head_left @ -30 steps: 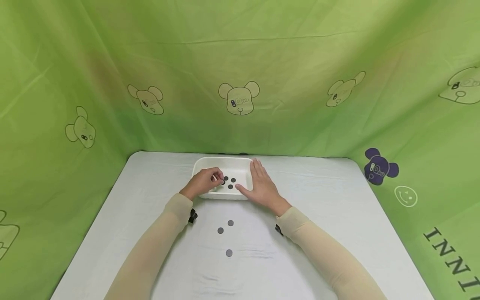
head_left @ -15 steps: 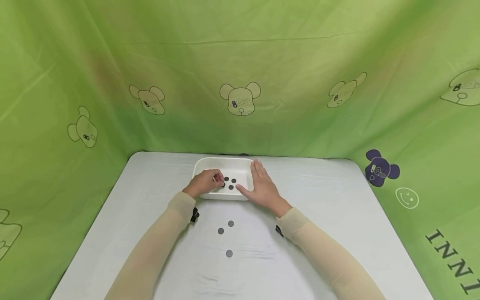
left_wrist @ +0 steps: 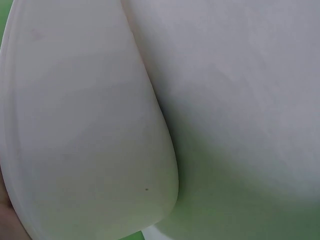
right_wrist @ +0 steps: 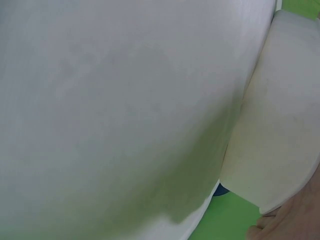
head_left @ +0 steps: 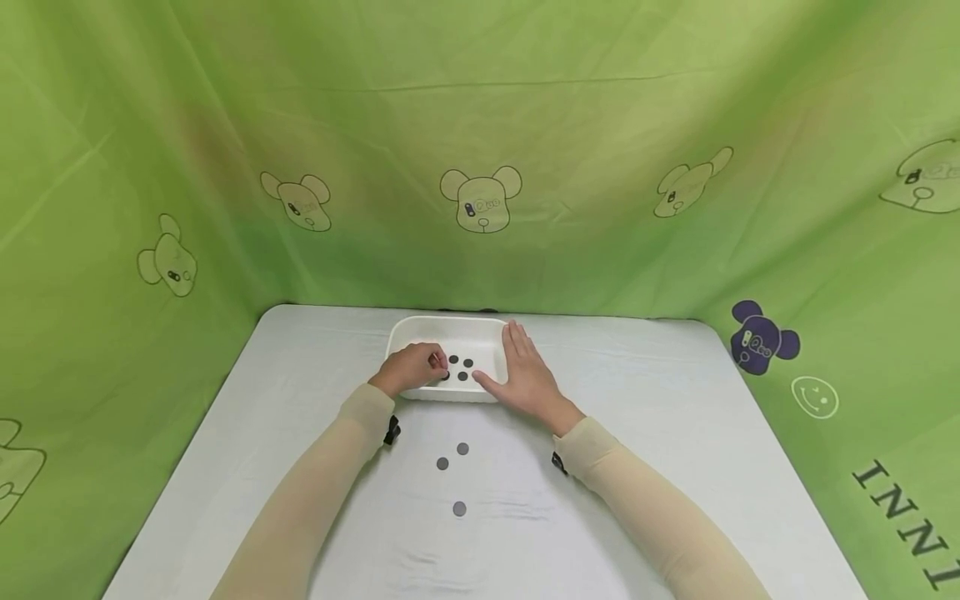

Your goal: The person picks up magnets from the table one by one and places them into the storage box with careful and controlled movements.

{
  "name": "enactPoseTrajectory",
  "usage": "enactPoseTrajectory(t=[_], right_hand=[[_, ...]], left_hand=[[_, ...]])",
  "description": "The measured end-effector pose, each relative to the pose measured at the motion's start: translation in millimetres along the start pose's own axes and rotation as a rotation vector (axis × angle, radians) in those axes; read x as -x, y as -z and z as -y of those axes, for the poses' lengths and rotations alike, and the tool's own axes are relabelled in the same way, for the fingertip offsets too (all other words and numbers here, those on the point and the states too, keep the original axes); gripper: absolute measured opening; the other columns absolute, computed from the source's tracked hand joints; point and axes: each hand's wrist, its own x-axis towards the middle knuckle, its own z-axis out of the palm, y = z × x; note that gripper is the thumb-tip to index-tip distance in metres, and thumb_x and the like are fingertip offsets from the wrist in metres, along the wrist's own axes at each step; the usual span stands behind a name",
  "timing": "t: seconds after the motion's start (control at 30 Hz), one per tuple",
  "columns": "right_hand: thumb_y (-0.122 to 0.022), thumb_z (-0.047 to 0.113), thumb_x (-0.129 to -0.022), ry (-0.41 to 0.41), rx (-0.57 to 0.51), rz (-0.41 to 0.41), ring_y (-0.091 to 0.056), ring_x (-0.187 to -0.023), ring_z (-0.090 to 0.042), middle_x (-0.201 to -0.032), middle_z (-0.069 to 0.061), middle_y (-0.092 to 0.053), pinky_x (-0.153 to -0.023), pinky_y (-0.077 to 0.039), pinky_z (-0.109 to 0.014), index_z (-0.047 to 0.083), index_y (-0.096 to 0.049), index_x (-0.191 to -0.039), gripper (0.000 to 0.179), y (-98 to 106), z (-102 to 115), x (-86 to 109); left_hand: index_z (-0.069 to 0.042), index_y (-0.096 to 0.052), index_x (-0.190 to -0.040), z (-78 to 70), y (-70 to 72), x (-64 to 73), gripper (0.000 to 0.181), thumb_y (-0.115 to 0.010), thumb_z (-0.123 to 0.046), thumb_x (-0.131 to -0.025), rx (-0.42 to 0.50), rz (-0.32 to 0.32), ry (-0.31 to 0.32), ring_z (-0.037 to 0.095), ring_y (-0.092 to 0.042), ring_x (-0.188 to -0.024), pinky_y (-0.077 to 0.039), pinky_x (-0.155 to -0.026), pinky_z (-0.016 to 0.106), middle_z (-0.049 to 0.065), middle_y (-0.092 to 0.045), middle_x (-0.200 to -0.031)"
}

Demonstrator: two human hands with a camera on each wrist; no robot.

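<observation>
A white rectangular tray [head_left: 450, 395] stands toward the back of the table. My left hand [head_left: 411, 367] reaches over its left side, thumb and fingers pinching a small dark round disc [head_left: 446, 377] low inside it. Three more such discs lie on the tray floor to the right, among them a dark grey disc [head_left: 462, 377]. Against the tray's right end rests my right hand [head_left: 527, 382], fingers straight and thumb over the rim. In the left wrist view the tray's outer wall [left_wrist: 90, 130] hides most of the hand; the right wrist view catches fingers [right_wrist: 295, 220] at the rim.
Three loose grey discs lie on the white-covered table in front of the tray: a far disc [head_left: 462, 448], a left disc [head_left: 442, 463] and a near disc [head_left: 460, 508]. A green printed curtain [head_left: 480, 267] rises behind the table and along both sides.
My left hand has shifted slightly toward the front of the tray, the dark disc at its fingertips moving with it. My right hand and the other discs hold their places.
</observation>
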Motion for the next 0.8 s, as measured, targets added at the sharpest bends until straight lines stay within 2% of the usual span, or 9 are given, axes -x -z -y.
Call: enactPoseTrajectory(t=[0.13, 0.33, 0.8], right_hand=[[-0.054, 0.069, -0.102, 0.001, -0.001, -0.001, -0.001, -0.167, -0.034, -0.178, -0.026, -0.007, -0.136, -0.009, -0.043, -0.007, -0.009, -0.169, 0.11, -0.1, -0.2, -0.1], [-0.054, 0.069, -0.102, 0.002, -0.001, -0.005, -0.004, -0.166, -0.035, -0.178, -0.026, -0.008, -0.136, -0.01, -0.043, -0.007, -0.01, -0.168, 0.11, -0.5, -0.8, 0.1], [-0.052, 0.07, -0.102, -0.001, 0.001, 0.001, -0.004, -0.166, -0.036, -0.179, -0.022, -0.002, -0.136, -0.009, -0.043, -0.006, -0.008, -0.169, 0.111, -0.7, -0.8, 0.0]], left_hand=[[-0.021, -0.07, -0.101, 2.3, -1.0, -1.5, 0.007, -0.076, -0.025, -0.102, -0.008, 0.009, 0.011, 0.014, -0.062, -0.087, -0.053, -0.082, 0.038, -0.005, -0.071, -0.1], [-0.023, -0.07, -0.101, 4.3, -2.3, -4.3, 0.008, -0.077, -0.028, -0.102, -0.018, 0.019, 0.029, 0.012, -0.062, -0.088, -0.052, -0.083, 0.038, -0.007, -0.071, -0.101], [-0.022, -0.069, -0.099, 4.7, -3.0, -3.9, 0.01, -0.077, -0.028, -0.101, -0.044, -0.01, 0.017, 0.014, -0.061, -0.084, -0.051, -0.079, 0.037, -0.005, -0.07, -0.097]])
